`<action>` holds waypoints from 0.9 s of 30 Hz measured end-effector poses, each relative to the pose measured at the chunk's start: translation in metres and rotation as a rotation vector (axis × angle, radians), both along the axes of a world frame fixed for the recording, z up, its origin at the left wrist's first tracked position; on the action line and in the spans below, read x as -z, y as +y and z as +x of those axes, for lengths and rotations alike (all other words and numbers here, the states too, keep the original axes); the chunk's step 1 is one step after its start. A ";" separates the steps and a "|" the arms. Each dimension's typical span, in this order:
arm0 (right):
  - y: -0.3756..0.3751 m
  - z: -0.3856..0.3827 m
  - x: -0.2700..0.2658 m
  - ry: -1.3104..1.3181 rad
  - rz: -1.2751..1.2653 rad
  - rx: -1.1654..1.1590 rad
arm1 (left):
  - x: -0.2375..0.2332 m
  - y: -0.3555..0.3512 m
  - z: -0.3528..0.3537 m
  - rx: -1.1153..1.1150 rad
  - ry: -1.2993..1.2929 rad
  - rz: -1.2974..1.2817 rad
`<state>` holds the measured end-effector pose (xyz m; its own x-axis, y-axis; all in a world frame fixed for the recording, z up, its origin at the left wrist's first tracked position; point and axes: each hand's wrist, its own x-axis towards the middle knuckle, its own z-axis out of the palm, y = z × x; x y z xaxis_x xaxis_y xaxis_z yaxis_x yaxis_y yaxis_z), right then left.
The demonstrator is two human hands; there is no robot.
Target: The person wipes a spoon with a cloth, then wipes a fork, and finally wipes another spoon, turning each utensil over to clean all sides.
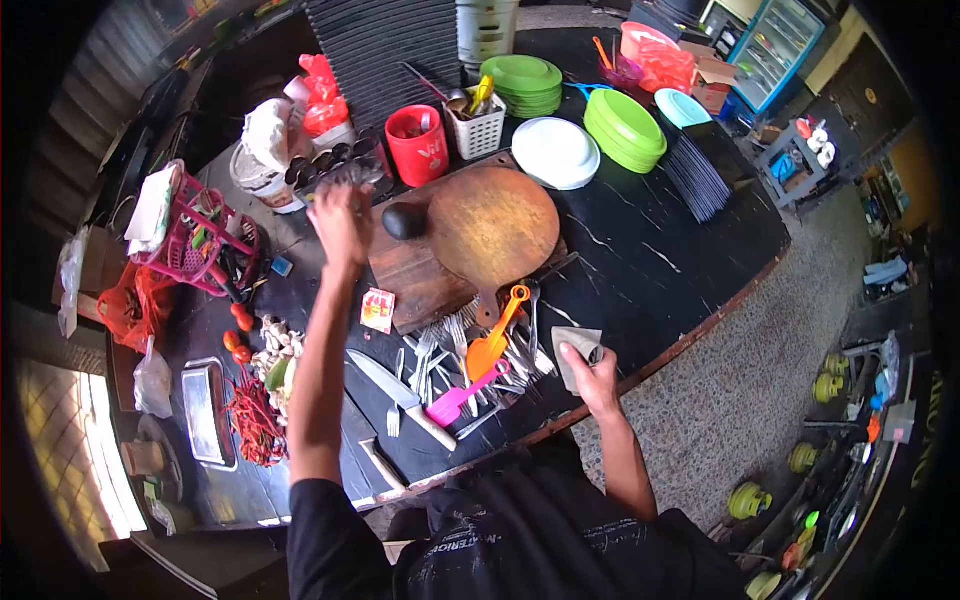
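Observation:
My left hand (pixel 342 225) reaches to the back left, its blurred fingers right at a cluster of dark, rounded metal spoons (pixel 335 165). In my right hand (pixel 592 378), at the table's front edge, is a folded grey-brown cloth (pixel 572 345). Between my arms lies a heap of forks and spoons (pixel 455 345), with an orange spatula (pixel 488 350) and a pink spatula (pixel 455 402) on it. A large knife (pixel 385 380) rests beside the heap. Behind it are a round wooden board (pixel 497 225) and a dark stone pestle-like lump (pixel 404 221).
Left of my forearm lie red chillies (pixel 256 418), garlic (pixel 275 345) and a metal tray (pixel 208 412). A red bucket (pixel 418 148), a white utensil basket (pixel 478 132), white plates (pixel 556 152) and green plates (pixel 625 130) stand at the back. A pink basket (pixel 195 240) is far left.

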<state>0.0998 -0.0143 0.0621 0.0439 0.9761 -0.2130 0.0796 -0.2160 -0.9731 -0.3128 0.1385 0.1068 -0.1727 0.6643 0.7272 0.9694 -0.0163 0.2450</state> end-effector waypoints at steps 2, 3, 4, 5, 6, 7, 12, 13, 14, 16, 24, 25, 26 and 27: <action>-0.001 0.015 0.003 -0.068 -0.004 0.009 | 0.015 -0.023 0.044 0.244 -0.237 -0.253; -0.004 0.020 0.006 -0.058 0.007 0.028 | 0.045 -0.031 0.068 0.346 -0.213 -0.156; -0.004 0.025 0.009 -0.047 0.020 0.045 | 0.057 -0.046 0.094 0.383 -0.203 -0.245; -0.006 0.028 0.009 -0.045 0.023 0.045 | 0.059 -0.064 0.124 0.457 -0.224 -0.270; -0.008 0.031 0.008 -0.025 0.036 0.047 | 0.067 -0.079 0.151 0.549 -0.344 -0.336; -0.011 0.033 0.008 -0.007 0.047 0.049 | 0.075 -0.093 0.173 0.597 -0.367 -0.409; -0.024 0.034 0.015 0.023 0.074 0.042 | 0.093 -0.123 0.248 0.487 -0.270 -0.497; -0.026 0.032 0.013 0.027 0.076 0.035 | 0.097 -0.119 0.255 0.429 -0.209 -0.521; -0.030 0.030 0.008 0.053 0.045 0.028 | 0.101 -0.116 0.261 0.429 -0.203 -0.514; -0.035 0.027 0.003 0.033 0.080 0.010 | 0.101 -0.106 0.270 0.275 -0.151 -0.705; -0.053 0.039 0.017 0.072 0.065 0.001 | 0.097 -0.089 0.279 0.145 -0.214 -0.785; -0.055 0.041 0.018 0.078 0.077 0.009 | 0.094 -0.089 0.277 0.132 -0.291 -0.788; -0.056 0.043 0.019 0.084 0.087 0.016 | 0.092 -0.092 0.277 0.133 -0.288 -0.786; -0.056 0.045 0.020 0.086 0.090 0.016 | 0.090 -0.096 0.277 0.100 -0.359 -0.743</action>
<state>0.1449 -0.0702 0.0425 0.0454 0.9907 -0.1284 -0.0077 -0.1282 -0.9917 -0.0355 0.0428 0.0173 -0.2250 0.9744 0.0052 0.8329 0.1895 0.5199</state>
